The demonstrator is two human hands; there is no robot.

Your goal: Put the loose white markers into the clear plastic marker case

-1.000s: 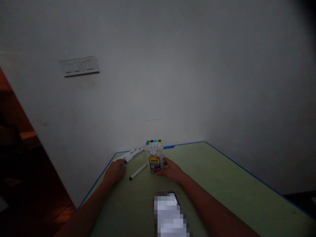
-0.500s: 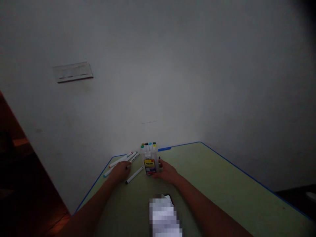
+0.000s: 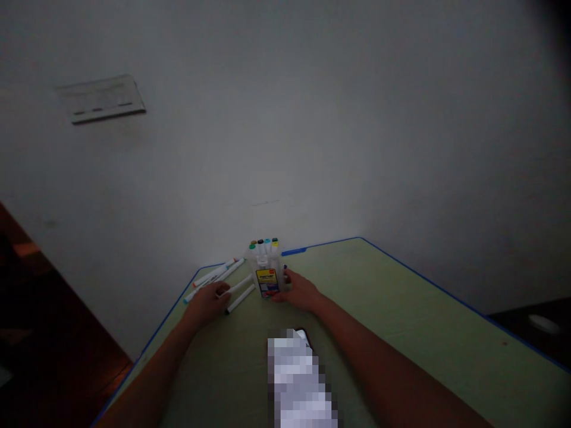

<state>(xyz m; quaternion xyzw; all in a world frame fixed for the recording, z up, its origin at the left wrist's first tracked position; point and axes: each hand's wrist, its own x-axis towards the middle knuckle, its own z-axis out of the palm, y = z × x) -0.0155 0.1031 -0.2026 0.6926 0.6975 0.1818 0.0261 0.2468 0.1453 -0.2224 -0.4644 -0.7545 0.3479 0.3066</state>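
A clear plastic marker case [image 3: 268, 280] with a yellow and blue label stands upright on the table, several capped markers [image 3: 263, 245] rising from its top. Around its right side my right hand [image 3: 300, 290] is closed. My left hand [image 3: 209, 303] pinches one end of a white marker [image 3: 239, 285], whose other end points at the case's left side. Just below it another white marker [image 3: 241, 299] with a dark tip lies on the table. Beyond my left hand several more white markers [image 3: 214, 274] lie in a loose pile, partly hidden by the hand.
The pale green table [image 3: 379, 309] has a blue edge and meets a white wall. A phone [image 3: 303, 339], mostly blurred out, lies near the front. A blue strip [image 3: 294, 252] sits at the far edge. A switch panel [image 3: 104, 100] is on the wall.
My left hand has lifted a marker from the pile's near side and turned it toward the case. My right hand still holds the case. The view has tilted down slightly.
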